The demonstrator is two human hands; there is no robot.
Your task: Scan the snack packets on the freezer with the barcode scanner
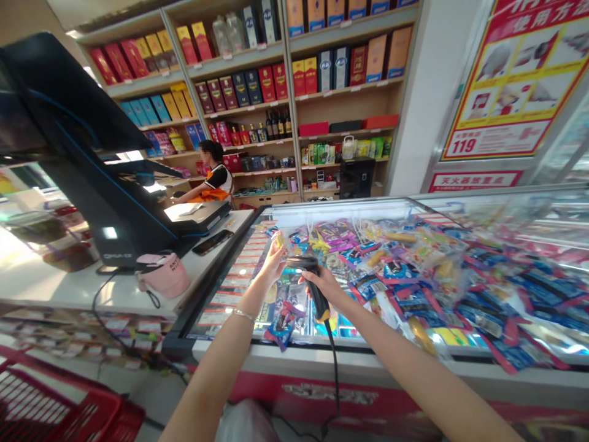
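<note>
My right hand [324, 283] is wrapped round the handle of a black handheld barcode scanner [317, 293], whose cord hangs down past the front of the freezer. The scanner's head points left, toward my left hand [275, 256]. Pinched in my left fingers is a small snack packet [278, 240], clear with some yellow; its exact kind is too small to make out. Both hands are above the glass top of a chest freezer [221, 307]. Below them lies a blue and purple snack packet [283, 325], apart from the large heap of packets [414, 276] to the right.
On the left counter [211, 258] stand a black checkout terminal [105, 184], a pink cup-shaped holder [163, 275] and a phone [213, 242]. A red shopping basket [59, 399] is at lower left. Behind the counter a person [214, 175] sits before shelves [294, 110] of boxes.
</note>
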